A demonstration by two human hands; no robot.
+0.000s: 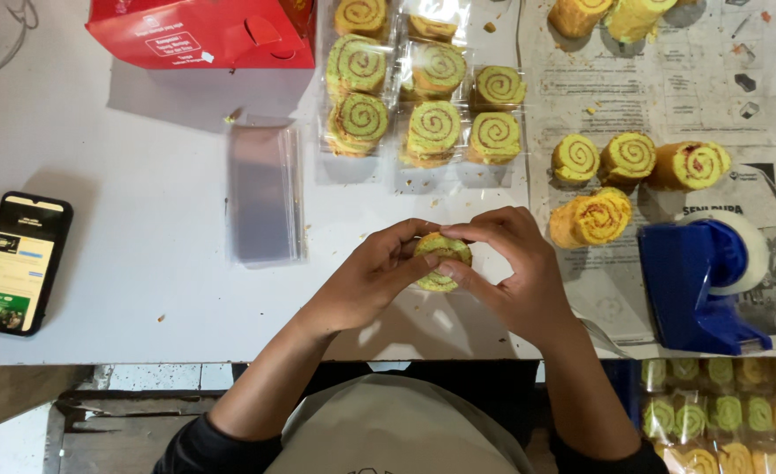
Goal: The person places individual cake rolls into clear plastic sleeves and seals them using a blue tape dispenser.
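White tabletop [142, 219] fills most of the frame, with a printed paper sheet [669, 96] spread over its right side. At the upper left sits a red box [199, 31]; at the left edge lies a phone [17, 262] with its screen lit. A stack of clear sleeves [265, 191] lies left of centre, and a blue tape dispenser [700, 281] stands at the lower right. Wrapped roll slices [427, 96], green and yellow spirals, lie in rows at the upper middle; bare rolls [634, 167] rest on the paper to the right.

At the centre of the frame, just above the tabletop's near edge, both hands meet around one slice [442, 260]. It lies with its flat spiral face turned up toward the camera, so its short axis points upward and its round rim faces the fingers on every side. The left hand [370, 279] closes on it from the lower left, the right hand [515, 268] from the right, thumbs and fingertips pinching the rim from opposite sides. Both hands touch it, neither nearer than the other. Whether a sleeve already covers it cannot be told.
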